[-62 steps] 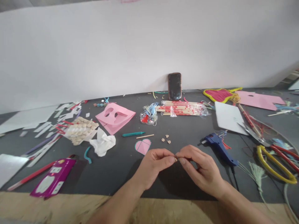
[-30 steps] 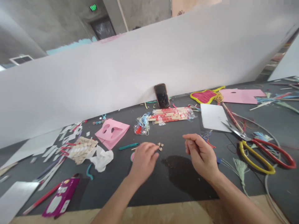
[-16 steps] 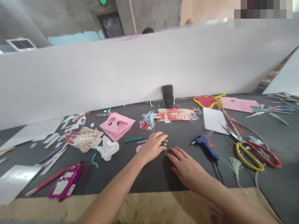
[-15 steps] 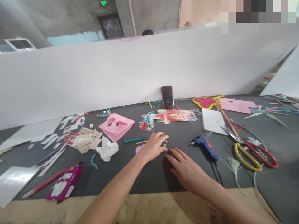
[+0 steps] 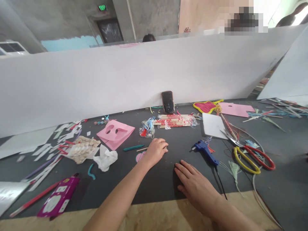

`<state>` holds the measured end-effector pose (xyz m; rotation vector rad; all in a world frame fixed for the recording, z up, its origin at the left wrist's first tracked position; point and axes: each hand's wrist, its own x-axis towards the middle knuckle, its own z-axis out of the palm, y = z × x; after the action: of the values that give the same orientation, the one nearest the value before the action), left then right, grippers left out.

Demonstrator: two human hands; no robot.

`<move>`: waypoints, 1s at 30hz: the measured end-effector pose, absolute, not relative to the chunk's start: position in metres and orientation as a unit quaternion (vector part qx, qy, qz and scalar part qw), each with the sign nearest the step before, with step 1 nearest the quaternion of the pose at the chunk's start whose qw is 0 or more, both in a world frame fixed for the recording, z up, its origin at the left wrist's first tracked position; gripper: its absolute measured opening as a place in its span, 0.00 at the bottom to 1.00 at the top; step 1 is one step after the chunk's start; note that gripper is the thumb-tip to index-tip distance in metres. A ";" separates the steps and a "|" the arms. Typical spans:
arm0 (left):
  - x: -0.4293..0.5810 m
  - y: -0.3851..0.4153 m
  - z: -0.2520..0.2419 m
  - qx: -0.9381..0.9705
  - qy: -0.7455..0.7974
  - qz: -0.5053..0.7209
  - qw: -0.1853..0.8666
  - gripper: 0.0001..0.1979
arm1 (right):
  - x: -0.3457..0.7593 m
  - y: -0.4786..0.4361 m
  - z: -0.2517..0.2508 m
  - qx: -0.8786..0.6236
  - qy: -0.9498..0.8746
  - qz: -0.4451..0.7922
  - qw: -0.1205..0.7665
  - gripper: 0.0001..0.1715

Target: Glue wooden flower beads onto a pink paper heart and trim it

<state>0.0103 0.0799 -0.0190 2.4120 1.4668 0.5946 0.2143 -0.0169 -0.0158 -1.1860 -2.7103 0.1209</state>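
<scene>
My left hand [image 5: 156, 150] rests on the dark table mat [image 5: 158, 179], fingers curled down over the spot where small wooden flower pieces lay; they are hidden under it. A pink paper heart [image 5: 139, 157] peeks out beside its wrist. My right hand [image 5: 194, 185] lies flat on the mat nearer to me, fingers stretched out and holding nothing. A blue glue gun [image 5: 205, 152] sits just right of both hands.
A phone [image 5: 167, 102] leans on the white partition. Around it lie a bag of sticks [image 5: 175, 120], a pink cut paper [image 5: 115, 133], crumpled tissue [image 5: 105, 158], a teal pen [image 5: 133, 148], yellow and red scissors [image 5: 250, 157], a white sheet [image 5: 213, 125] and a purple packet [image 5: 59, 197].
Both hands came apart from pinching a small piece and dropped to the mat. The left hand reached forward over the wooden flowers; the right flattened and slid back toward me.
</scene>
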 end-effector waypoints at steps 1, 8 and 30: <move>0.010 0.080 -0.019 0.826 0.508 0.209 0.126 0.10 | 0.218 -0.020 -0.018 -0.398 -0.912 0.033 0.093 0.24; -0.013 0.060 -0.007 0.794 0.545 0.248 0.100 0.15 | 0.240 -0.037 -0.006 -0.392 -0.910 0.066 0.119 0.13; -0.041 -0.044 -0.015 0.780 0.587 0.209 0.052 0.15 | 0.220 -0.031 -0.019 -0.326 -0.940 0.061 0.082 0.25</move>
<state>-0.0408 -0.0439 -0.0151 2.3740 1.7859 0.6358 0.2205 -0.0310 -0.0191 -0.9743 -2.8067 0.1828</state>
